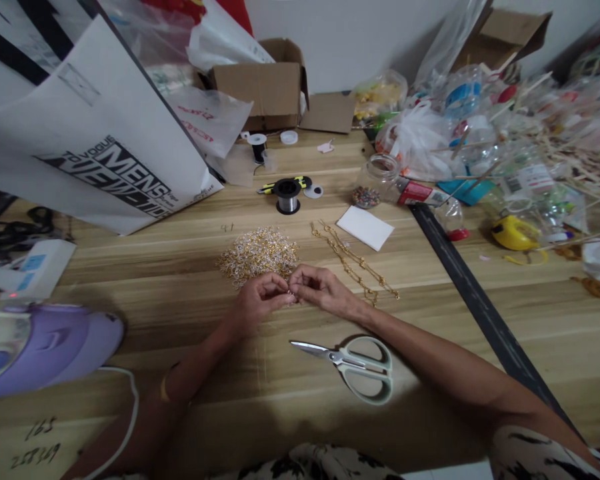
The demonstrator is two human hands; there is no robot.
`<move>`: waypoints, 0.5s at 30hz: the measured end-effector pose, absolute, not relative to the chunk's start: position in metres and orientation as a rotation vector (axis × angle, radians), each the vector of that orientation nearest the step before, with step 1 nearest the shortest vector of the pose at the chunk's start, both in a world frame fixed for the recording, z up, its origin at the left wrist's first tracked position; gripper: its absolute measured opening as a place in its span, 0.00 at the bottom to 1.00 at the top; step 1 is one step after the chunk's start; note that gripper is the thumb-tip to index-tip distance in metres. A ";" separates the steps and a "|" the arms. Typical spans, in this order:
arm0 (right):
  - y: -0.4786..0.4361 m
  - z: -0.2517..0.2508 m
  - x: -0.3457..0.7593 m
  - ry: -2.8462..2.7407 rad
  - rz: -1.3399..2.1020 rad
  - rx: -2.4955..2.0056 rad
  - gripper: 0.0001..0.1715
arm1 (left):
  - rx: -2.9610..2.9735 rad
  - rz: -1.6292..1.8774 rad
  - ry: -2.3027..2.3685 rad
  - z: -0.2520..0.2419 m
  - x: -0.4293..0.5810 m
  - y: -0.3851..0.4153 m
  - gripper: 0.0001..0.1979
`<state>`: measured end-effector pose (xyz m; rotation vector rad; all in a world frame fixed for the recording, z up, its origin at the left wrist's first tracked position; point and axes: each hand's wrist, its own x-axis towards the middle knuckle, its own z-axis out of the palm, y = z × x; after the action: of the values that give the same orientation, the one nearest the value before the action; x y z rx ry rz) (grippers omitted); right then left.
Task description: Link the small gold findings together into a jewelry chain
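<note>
Both hands meet near the table's centre. The left hand (260,297) & right hand (320,288) have fingertips pressed together, both pinching one tiny bright piece (291,293) between them; its exact shape is too small to tell.

Risks, as I judge: the piece is very small, so a weak pinch could drop it into the pile of gold & white bits (259,255) at 11 o'clock of the hands, where it would be lost. The gold chains (353,263) at 2 o'clock lie touching the right wrist; a sleeve or arm movement could drag or tangle them. The scissors (357,367) at 5 o'clock lie just beside the right forearm, w/ the point toward the left arm.

The surface is a light wooden table (180,267), w/ a wire spool (287,195) at 12 o'clock. Bags, a cardboard box (265,83) & much plastic clutter stand along the white wall.
</note>
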<state>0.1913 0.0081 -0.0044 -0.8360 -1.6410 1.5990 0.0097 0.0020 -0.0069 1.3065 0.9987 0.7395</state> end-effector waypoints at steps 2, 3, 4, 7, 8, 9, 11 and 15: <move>0.008 -0.003 0.191 -1.636 1.609 -0.847 0.15 | 1.302 0.742 0.991 -0.009 0.009 0.002 0.11; 0.008 -0.004 0.191 -1.632 1.616 -0.851 0.15 | 1.305 0.742 0.988 -0.009 0.009 0.003 0.10; 0.008 -0.004 0.190 -1.623 1.628 -0.847 0.16 | 1.307 0.741 0.986 -0.009 0.009 0.003 0.10; 0.008 -0.007 0.190 -1.582 1.671 -0.819 0.17 | 1.306 0.740 0.982 -0.007 0.009 0.003 0.11; 0.008 -0.008 0.190 -1.568 1.681 -0.815 0.17 | 1.308 0.740 0.984 -0.006 0.009 0.003 0.11; 0.008 -0.009 0.189 -1.556 1.687 -0.814 0.17 | 1.313 0.736 0.987 -0.005 0.009 0.003 0.11; 0.008 -0.010 0.189 -1.538 1.691 -0.814 0.17 | 1.328 0.725 0.993 -0.003 0.009 0.003 0.11; 0.009 -0.010 0.189 -1.509 1.722 -0.802 0.16 | 1.351 0.749 0.981 -0.003 0.010 0.003 0.11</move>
<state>0.1895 0.0091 -0.0096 -0.8020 -1.5094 1.7217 0.0096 0.0026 -0.0030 1.3505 0.9809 0.7486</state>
